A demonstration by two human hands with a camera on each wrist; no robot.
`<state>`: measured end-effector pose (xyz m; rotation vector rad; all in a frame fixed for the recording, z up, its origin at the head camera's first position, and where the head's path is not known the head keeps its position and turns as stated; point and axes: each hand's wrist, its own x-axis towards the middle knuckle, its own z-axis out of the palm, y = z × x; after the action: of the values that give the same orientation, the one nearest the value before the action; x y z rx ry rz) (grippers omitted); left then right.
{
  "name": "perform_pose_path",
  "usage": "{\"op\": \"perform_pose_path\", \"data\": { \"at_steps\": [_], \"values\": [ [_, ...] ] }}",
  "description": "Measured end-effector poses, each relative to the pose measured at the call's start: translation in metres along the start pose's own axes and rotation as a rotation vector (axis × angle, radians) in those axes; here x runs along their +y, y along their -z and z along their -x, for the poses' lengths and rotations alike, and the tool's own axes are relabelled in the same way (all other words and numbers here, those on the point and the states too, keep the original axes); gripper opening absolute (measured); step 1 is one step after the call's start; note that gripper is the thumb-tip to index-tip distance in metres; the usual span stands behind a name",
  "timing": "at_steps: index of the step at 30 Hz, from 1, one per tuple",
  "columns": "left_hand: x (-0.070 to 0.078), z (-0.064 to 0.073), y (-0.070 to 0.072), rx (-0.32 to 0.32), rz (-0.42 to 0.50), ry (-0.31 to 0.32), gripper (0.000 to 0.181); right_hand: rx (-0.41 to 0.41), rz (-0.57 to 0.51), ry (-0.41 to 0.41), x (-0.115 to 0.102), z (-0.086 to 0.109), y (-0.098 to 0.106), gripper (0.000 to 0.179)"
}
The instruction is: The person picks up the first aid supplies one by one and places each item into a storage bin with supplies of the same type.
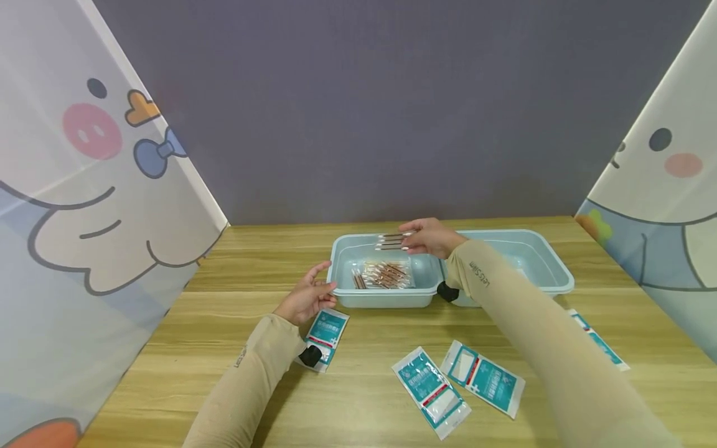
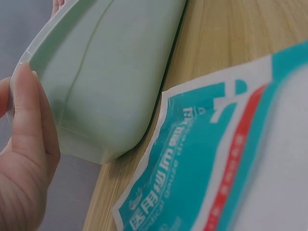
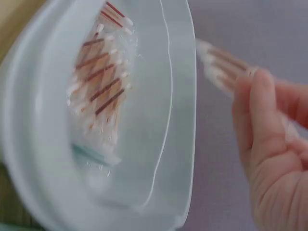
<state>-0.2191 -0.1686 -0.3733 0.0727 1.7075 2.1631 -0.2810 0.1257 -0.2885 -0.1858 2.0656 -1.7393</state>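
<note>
My right hand (image 1: 431,238) pinches a few cotton swabs (image 1: 392,241) with dark brown sticks and white tips. It is raised over the back rim of the left light-blue plastic bin (image 1: 386,300). In the right wrist view the swabs (image 3: 224,67) fan out from the fingertips beyond the bin's wall. At the bin's left end, my left hand (image 1: 307,297) grips the rim between thumb and fingers, also seen from outside in the left wrist view. Inside the bin lies a clear bag with many cotton swabs (image 1: 388,275), and several loose swabs (image 1: 359,280) lie beside it.
A second light-blue bin (image 1: 562,283) stands at the right, partly behind my right arm. Teal-and-white gauze packets lie on the wooden table: one (image 1: 329,326) under my left wrist, two (image 1: 431,392) (image 1: 487,379) in front, one (image 1: 602,342) at the right. A grey wall closes the back.
</note>
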Motion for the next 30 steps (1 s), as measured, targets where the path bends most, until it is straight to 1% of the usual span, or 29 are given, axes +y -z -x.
{"op": "perform_pose_path", "data": {
  "at_steps": [2, 8, 14, 17, 19, 24, 26, 30],
  "values": [
    [0.001, 0.001, 0.000, 0.007, 0.000, 0.001, 0.063, 0.015, 0.015, -0.009, -0.001, -0.003, -0.005, 0.047],
    [0.005, 0.001, 0.000, 0.026, -0.014, -0.009, 0.062, 0.010, 0.039, -0.003, -0.004, -0.009, -0.023, 0.046],
    [0.007, 0.000, 0.002, 0.014, -0.057, -0.001, 0.063, -0.003, 0.033, -0.005, 0.000, -0.016, -0.036, 0.046],
    [0.007, 0.000, 0.003, 0.007, -0.087, -0.001, 0.063, -0.011, 0.051, -0.016, 0.004, -0.020, -0.040, 0.046],
    [0.006, -0.001, 0.004, 0.008, -0.101, 0.000, 0.062, -0.019, 0.086, -0.028, 0.007, -0.022, -0.041, 0.045],
    [0.002, -0.003, 0.003, -0.011, -0.119, 0.004, 0.062, -0.034, 0.217, -0.071, 0.014, -0.021, -0.043, 0.048],
    [0.001, -0.003, 0.002, -0.022, -0.126, -0.001, 0.062, -0.036, 0.276, -0.071, 0.015, -0.019, -0.043, 0.051],
    [0.003, -0.004, 0.004, -0.011, -0.146, -0.008, 0.062, -0.035, 0.451, -0.044, 0.013, -0.018, -0.039, 0.055]
  ]
}}
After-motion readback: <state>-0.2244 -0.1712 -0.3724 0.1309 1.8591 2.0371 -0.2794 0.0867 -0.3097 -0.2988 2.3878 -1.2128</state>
